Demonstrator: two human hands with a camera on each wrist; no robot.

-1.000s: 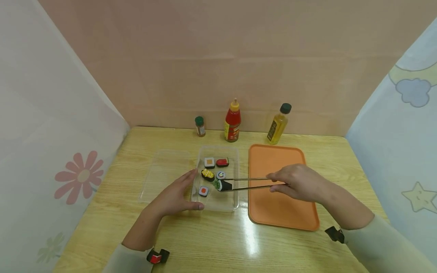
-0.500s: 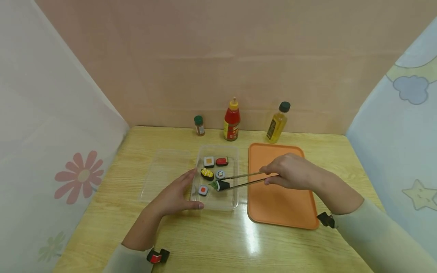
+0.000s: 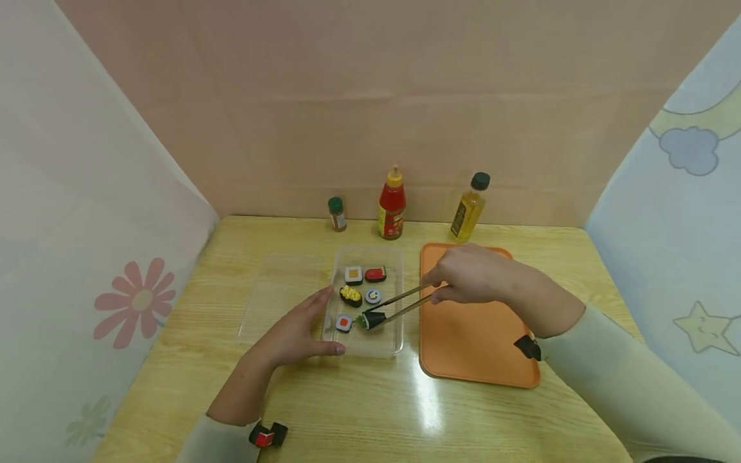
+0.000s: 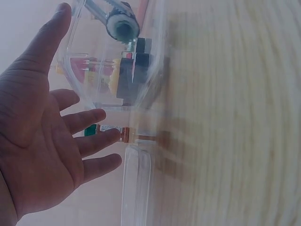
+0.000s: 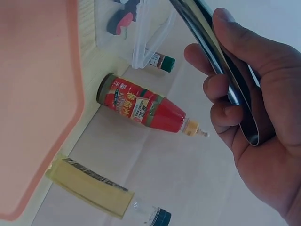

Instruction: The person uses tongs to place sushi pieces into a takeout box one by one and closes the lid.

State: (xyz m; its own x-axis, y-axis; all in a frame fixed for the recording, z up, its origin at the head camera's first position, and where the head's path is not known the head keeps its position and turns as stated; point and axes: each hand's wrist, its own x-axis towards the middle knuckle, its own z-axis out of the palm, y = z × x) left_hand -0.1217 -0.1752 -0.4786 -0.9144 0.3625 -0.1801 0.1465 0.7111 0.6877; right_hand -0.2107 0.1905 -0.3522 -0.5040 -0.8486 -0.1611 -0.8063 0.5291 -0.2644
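Observation:
My right hand [image 3: 476, 275] grips metal tongs [image 5: 202, 42], whose bent end lies against the palm in the right wrist view. Between the tong tips is a black toy hand roll [image 3: 375, 319] with a green top, low over the clear plastic box [image 3: 399, 341]. Inside the box lie an orange-centred roll [image 3: 343, 323], a yellow-topped piece [image 3: 350, 295], a small round roll [image 3: 373, 296], a square white piece [image 3: 354, 275] and a red-topped piece [image 3: 375, 274]. My left hand [image 3: 295, 332] is at the box's left side, fingers and thumb spread along its edge.
An orange tray [image 3: 480, 360] lies right of the box, under the right forearm. A clear lid [image 3: 278, 302] lies to the left. Behind stand a small green-capped jar [image 3: 338, 215], a red sauce bottle [image 3: 392, 209] and an oil bottle [image 3: 469, 209].
My right hand has moved left and away from me, turning the tongs to a steeper slant. The hand roll has shifted slightly left and down. The left hand stays in place.

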